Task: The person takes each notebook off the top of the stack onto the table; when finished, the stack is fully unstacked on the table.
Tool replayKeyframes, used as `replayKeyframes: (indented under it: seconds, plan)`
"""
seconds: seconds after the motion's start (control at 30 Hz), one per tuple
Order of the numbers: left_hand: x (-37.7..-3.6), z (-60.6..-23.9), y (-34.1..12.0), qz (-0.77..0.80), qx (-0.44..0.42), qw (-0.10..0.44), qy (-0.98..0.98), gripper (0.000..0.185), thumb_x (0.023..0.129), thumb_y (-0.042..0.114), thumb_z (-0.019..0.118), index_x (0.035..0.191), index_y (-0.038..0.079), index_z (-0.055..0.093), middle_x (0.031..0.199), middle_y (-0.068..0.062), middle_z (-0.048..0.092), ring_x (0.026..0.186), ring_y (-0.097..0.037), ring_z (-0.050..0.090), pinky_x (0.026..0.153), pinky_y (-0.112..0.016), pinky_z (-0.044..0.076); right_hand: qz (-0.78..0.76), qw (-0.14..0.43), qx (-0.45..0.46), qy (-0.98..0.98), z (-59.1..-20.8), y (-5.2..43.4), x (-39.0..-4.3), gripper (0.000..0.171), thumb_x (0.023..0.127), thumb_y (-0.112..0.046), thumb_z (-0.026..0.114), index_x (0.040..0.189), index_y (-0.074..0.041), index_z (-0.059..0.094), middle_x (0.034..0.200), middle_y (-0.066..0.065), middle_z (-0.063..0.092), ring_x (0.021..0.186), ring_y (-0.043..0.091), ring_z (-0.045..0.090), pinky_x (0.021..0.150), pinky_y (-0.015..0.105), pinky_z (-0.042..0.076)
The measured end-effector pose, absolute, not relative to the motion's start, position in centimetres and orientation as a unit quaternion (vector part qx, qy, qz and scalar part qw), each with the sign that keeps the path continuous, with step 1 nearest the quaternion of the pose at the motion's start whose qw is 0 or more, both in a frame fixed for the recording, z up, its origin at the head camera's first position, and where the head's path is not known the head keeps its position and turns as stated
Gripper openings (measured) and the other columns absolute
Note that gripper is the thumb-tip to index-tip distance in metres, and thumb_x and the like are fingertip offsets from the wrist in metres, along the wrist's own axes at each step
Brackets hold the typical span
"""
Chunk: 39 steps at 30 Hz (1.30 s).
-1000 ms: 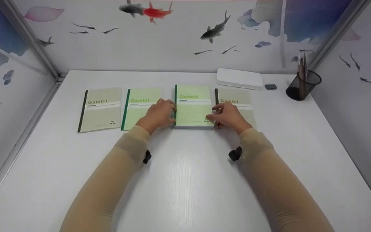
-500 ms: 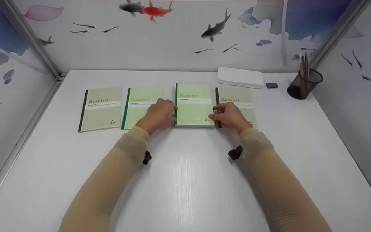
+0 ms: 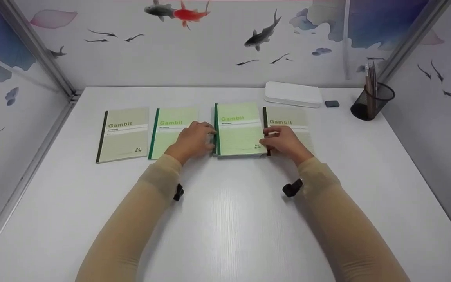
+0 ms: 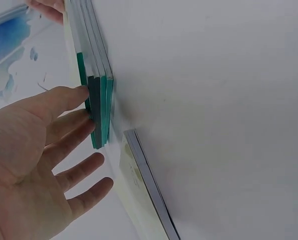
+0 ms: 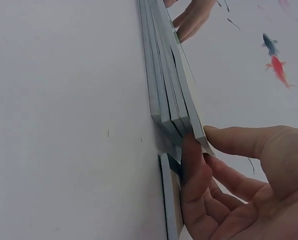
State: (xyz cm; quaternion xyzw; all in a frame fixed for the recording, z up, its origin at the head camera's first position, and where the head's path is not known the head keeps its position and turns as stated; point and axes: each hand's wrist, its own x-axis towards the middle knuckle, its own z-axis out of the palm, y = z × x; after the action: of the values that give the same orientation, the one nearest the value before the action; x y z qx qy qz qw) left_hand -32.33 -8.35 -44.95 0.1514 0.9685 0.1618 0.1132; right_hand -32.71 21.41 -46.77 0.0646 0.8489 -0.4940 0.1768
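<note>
A light-green Gambit notebook (image 3: pixel 239 137) with a green spine lies on top of a stack of several notebooks (image 5: pixel 161 75). My right hand (image 3: pixel 284 143) pinches its lower right corner between thumb and fingers, and the notebook sits shifted right of those beneath. At the stack's spine side, my left hand (image 3: pixel 194 139) touches the edges with its thumb and fingertips, its other fingers extended loosely. Part of another green notebook (image 3: pixel 170 115) is covered by the left hand. A beige notebook (image 3: pixel 288 114) lies partly under the right hand in the head view.
A second beige notebook (image 3: pixel 125 145) lies at the far left of the row. Along the back right stand a white case (image 3: pixel 293 94), a dark eraser (image 3: pixel 332 103) and a black mesh cup (image 3: pixel 360 111) with pencils (image 3: pixel 371 80). Walls enclose the white table (image 3: pixel 225 219).
The top green notebook has slid and turned slightly rightward off the stack, baring the spines beneath. My right hand has moved a little right with it; the left hand has stayed in place.
</note>
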Motion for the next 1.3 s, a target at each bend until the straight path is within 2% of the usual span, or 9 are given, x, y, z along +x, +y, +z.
replayKeyframes:
  seconds: [0.13, 0.33, 0.53, 0.83, 1.1, 1.3]
  plan:
    - [-32.5, -45.0, -8.4, 0.153, 0.154, 0.112, 0.97, 0.05, 0.097, 0.032, 0.072, 0.142, 0.013, 0.062, 0.151, 0.0, 0.055, 0.143, -0.026, 0.043, 0.121, -0.049, 0.038, -0.509, 0.173, 0.079, 0.839, -46.8, 21.8, -32.3, 0.051, 0.093, -0.02, 0.075, 0.141, -0.01, 0.058, 0.122, 0.011, 0.07, 0.087, 0.013, 0.067, 0.07, 0.025, 0.055]
    - [-32.7, -44.9, -8.4, 0.147, 0.158, 0.113, 0.97, 0.049, 0.096, 0.033, 0.073, 0.142, 0.018, 0.063, 0.152, -0.002, 0.054, 0.145, -0.027, 0.042, 0.121, -0.05, 0.037, -0.52, 0.153, 0.085, 0.836, -46.9, 23.0, -31.6, 0.05, 0.093, -0.018, 0.073, 0.141, -0.009, 0.058, 0.112, 0.008, 0.073, 0.08, 0.009, 0.067, 0.068, 0.024, 0.057]
    - [-32.7, -44.5, -8.2, 0.143, 0.163, 0.114, 0.969, 0.047, 0.096, 0.032, 0.073, 0.14, 0.017, 0.064, 0.151, -0.003, 0.054, 0.143, -0.028, 0.043, 0.12, -0.05, 0.037, -0.539, 0.148, 0.091, 0.824, -46.4, 25.1, -30.7, 0.054, 0.096, -0.019, 0.072, 0.146, -0.009, 0.055, 0.124, 0.012, 0.071, 0.086, 0.006, 0.069, 0.073, 0.022, 0.058]
    - [-32.8, -44.5, -8.3, 0.161, 0.158, 0.126, 0.966, 0.047, 0.096, 0.029, 0.073, 0.14, 0.014, 0.064, 0.152, -0.004, 0.052, 0.142, -0.029, 0.044, 0.119, -0.05, 0.038, -0.587, 0.129, 0.09, 0.794, -46.0, 29.0, -29.3, 0.056, 0.098, -0.019, 0.069, 0.15, -0.011, 0.05, 0.103, -0.009, 0.074, 0.088, 0.003, 0.07, 0.076, 0.02, 0.056]
    - [-32.9, -44.6, -8.3, 0.165, 0.154, 0.128, 0.966, 0.047, 0.096, 0.028, 0.074, 0.139, 0.014, 0.064, 0.151, -0.005, 0.053, 0.142, -0.029, 0.044, 0.119, -0.05, 0.039, -0.615, 0.139, 0.114, 0.768, -45.9, 32.5, -28.6, 0.055, 0.099, -0.019, 0.068, 0.149, -0.015, 0.046, 0.101, -0.012, 0.074, 0.092, 0.003, 0.068, 0.08, 0.02, 0.056]
    - [-32.8, -44.4, -8.1, 0.151, 0.156, 0.129, 0.967, 0.047, 0.096, 0.029, 0.073, 0.14, 0.014, 0.063, 0.152, -0.005, 0.052, 0.141, -0.03, 0.044, 0.118, -0.05, 0.04, -0.632, 0.132, 0.129, 0.752, -45.5, 35.6, -28.1, 0.053, 0.099, -0.018, 0.069, 0.147, -0.017, 0.046, 0.098, -0.013, 0.075, 0.087, 0.003, 0.07, 0.079, 0.022, 0.057]
